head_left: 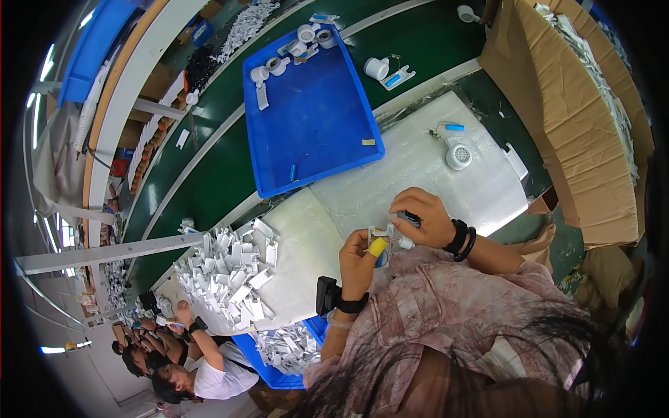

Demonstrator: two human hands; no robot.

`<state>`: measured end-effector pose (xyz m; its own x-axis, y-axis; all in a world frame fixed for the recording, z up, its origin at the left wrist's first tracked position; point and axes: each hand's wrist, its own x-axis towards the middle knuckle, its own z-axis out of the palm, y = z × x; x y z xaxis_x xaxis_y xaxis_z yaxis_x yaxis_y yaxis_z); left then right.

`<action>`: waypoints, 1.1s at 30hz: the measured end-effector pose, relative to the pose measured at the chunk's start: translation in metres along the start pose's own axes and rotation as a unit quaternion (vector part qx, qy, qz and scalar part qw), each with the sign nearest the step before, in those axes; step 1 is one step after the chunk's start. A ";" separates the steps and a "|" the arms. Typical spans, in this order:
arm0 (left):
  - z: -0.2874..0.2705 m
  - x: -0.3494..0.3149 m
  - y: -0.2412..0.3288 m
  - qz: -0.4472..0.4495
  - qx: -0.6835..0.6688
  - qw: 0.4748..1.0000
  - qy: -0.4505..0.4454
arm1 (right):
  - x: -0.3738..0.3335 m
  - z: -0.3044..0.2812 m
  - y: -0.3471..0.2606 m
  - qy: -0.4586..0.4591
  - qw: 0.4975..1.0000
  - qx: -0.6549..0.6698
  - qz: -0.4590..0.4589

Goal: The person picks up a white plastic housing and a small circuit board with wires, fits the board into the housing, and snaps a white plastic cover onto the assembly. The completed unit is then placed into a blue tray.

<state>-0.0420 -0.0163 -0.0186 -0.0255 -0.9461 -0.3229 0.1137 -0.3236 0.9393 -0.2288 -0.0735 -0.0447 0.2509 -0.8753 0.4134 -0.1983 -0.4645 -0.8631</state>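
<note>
White-sheeted, the tabletop point(488, 198) runs beside a blue tray point(310, 122). Close to the body, the fingers of the left hand point(357, 261) clamp a small white plastic part point(404, 243), irregular, partly hidden, blue showing below the thumb; the right hand point(430, 219) has its fingers around a dark object point(410, 218).

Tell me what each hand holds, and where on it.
The left hand pinches a white plastic part near one edge; the right hand grips a dark object, its kind and held part unclear.

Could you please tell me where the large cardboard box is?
In the head view, the large cardboard box is at the upper right, right of the white work surface.
</note>
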 end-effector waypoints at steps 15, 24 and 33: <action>-0.105 0.030 0.021 -0.025 0.018 0.987 0.159 | 0.046 -0.034 0.040 -0.126 0.985 -0.048 0.111; -0.285 0.132 0.054 0.139 0.132 0.899 0.395 | 0.188 -0.098 0.175 -0.030 0.917 -0.394 -0.049; -0.435 0.265 -0.021 0.162 0.057 0.897 0.408 | 0.266 -0.085 0.278 -0.214 0.817 -0.521 -0.125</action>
<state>0.3810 -0.2548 -0.1738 0.7309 -0.6816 0.0354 -0.1199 -0.0771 0.9898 -0.2977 -0.4467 -0.1504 0.6712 -0.7117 0.2075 -0.7328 -0.6792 0.0412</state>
